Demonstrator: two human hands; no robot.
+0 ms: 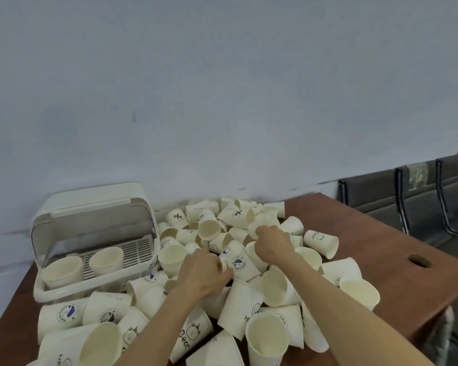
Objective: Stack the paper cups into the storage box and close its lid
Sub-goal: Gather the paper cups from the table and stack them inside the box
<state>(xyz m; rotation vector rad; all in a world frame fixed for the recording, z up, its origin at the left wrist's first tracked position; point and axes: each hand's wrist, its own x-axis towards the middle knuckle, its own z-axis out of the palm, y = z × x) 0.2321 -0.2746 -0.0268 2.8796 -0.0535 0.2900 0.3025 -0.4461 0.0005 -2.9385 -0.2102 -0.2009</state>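
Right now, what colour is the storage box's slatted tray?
Off-white, like the storage box; slatted tray, seen in the head view.

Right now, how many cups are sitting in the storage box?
2. Both stand upright on the slatted tray of the open storage box: left cup near the front-left corner, right cup beside it toward the middle. Each may be a nested stack; I cannot tell.

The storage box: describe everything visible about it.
The storage box is off-white plastic with rounded corners, standing on the brown table's left rear near the wall. Its clear-fronted lid is swung up and back, open. A slatted rack lines the inside, where two paper cups stand upright, side by side. Loose cups crowd its front and right side.
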